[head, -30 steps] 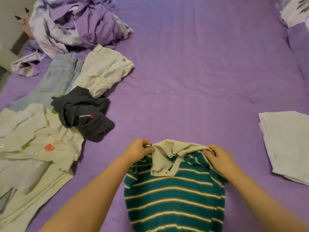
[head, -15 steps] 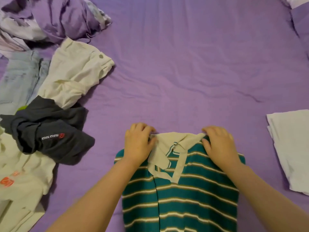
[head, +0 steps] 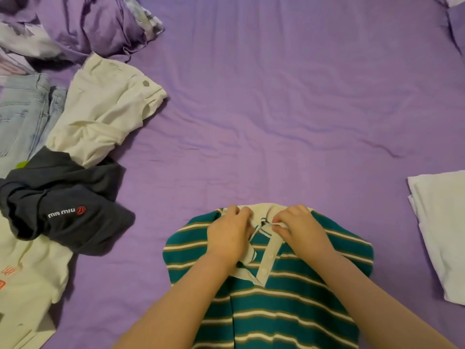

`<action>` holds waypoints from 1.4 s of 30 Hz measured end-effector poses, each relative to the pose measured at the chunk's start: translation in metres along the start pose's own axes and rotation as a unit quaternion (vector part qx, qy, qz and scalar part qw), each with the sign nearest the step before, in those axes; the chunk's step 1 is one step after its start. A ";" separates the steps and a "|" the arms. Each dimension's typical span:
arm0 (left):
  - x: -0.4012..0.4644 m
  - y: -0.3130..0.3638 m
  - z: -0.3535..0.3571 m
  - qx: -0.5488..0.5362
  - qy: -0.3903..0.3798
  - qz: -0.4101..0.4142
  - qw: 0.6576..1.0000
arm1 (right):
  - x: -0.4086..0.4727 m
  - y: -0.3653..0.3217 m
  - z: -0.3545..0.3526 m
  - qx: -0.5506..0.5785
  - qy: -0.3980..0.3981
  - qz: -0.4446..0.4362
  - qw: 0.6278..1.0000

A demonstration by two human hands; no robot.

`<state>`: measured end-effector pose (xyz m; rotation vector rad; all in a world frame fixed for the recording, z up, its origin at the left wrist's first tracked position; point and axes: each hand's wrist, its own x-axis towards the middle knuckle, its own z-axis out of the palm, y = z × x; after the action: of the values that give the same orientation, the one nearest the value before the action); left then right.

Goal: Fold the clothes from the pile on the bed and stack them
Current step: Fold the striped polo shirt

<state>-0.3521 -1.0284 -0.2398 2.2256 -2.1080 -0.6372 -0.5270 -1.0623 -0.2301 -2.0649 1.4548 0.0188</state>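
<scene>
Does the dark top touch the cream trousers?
Touching: the head view shows the dark top overlapping the lower edge of the cream trousers, with no sheet between.

1. The collar (head: 266, 210) of the polo shirt (head: 284, 293) is pinched by the left hand (head: 230, 234) and the right hand (head: 300, 229), side by side.
2. The shirt is spread on the bed (head: 276, 96), reaching from the grip toward the person.
3. Left of the grip, apart from it, a crumpled top (head: 68, 210) is laid over a shirt (head: 27, 280).
4. Beyond that top, trousers (head: 105, 109) are placed, with jeans (head: 22, 117) to their left.
5. Farther behind, bedding (head: 75, 23) is bunched.
6. Right of the grip, well apart, a folded garment (head: 442, 227) is set.
</scene>
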 end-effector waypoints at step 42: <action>-0.027 0.013 -0.013 -0.051 -0.242 0.192 0.950 | -0.089 -0.004 0.048 0.147 0.077 0.064 0.984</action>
<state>-0.3613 -1.0077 -0.2168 1.6472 -2.5442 -1.3228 -0.5432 -0.9623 -0.2367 -1.7647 1.5764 -0.2942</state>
